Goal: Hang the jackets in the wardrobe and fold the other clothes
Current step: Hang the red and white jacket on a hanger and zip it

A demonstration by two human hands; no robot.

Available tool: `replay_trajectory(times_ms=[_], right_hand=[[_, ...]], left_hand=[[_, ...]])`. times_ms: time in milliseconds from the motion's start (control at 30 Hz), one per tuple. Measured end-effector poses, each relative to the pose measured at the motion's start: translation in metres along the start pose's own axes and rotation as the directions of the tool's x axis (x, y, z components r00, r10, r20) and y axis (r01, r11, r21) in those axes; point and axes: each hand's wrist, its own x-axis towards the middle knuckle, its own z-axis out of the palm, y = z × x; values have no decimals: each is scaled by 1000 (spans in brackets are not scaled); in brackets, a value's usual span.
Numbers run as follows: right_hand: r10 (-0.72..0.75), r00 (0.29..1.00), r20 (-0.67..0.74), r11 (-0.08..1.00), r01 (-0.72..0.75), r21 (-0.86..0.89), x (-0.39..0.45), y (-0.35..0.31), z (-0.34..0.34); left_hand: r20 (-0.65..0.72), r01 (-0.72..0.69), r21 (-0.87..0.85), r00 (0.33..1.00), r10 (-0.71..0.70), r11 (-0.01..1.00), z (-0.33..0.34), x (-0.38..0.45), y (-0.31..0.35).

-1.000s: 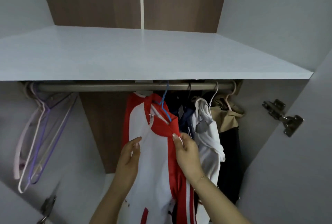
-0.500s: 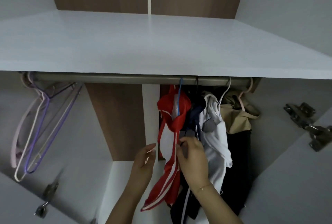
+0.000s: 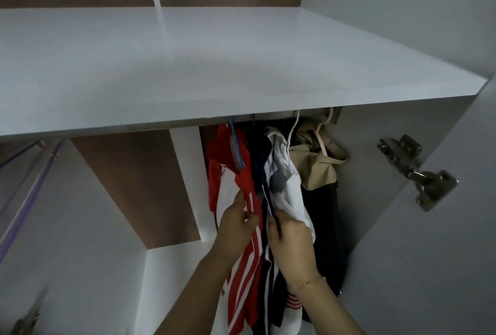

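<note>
Left hand pinched the front edge of the red-and-white jacket, fingers curled on the striped panel. Right hand gripped a dark garment just beside it, thumb and fingers closed on the cloth. Jacket hung on a blue hanger under the shelf, touching the white garment and beige one further right. Judged light, soft, limp, probably slick; best taken at collar or shoulders over the hanger, not the hem
</note>
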Motion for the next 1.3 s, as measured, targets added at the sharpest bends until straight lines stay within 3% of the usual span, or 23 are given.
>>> replay_trajectory(times_ms=[133, 300, 500, 600, 700, 800, 900, 1000, 1300], right_hand=[[74, 995, -61, 994, -69, 79, -2, 6, -15], [89, 996, -29, 996, -89, -26, -18, 6, -27], [58, 991, -121, 998, -56, 20, -85, -11, -33], [182, 978, -100, 959, -154, 239, -136, -28, -37], [330, 943, -34, 784, -254, 567, -202, -49, -47], [408, 911, -55, 673, -260, 693, -278, -62, -66], [545, 826, -144, 632, -292, 718, -357, -70, -89], [659, 708, -254, 601, -292, 744, -431, -72, -110], [765, 389, -514, 608, -172, 775, -640, -73, -159]], left_hand=[[36, -24, 8, 999, 23, 1000, 22, 7, 5], [12, 43, -168, 999, -41, 985, 18, -16, -4], [133, 110, -240, 988, -80, 964, -10, -82, -17], [245, 117, -280, 968, -47, 953, -26, -126, -20], [374, 129, -349, 927, 12, 928, -39, -176, -18], [481, 168, -440, 874, 74, 882, -37, -227, -18], [587, 224, -488, 800, 127, 843, -16, -276, -15], [734, 282, -464, 654, 186, 839, 13, -320, -3], [932, 244, -306, 272, 238, 920, 91, -481, 51]])
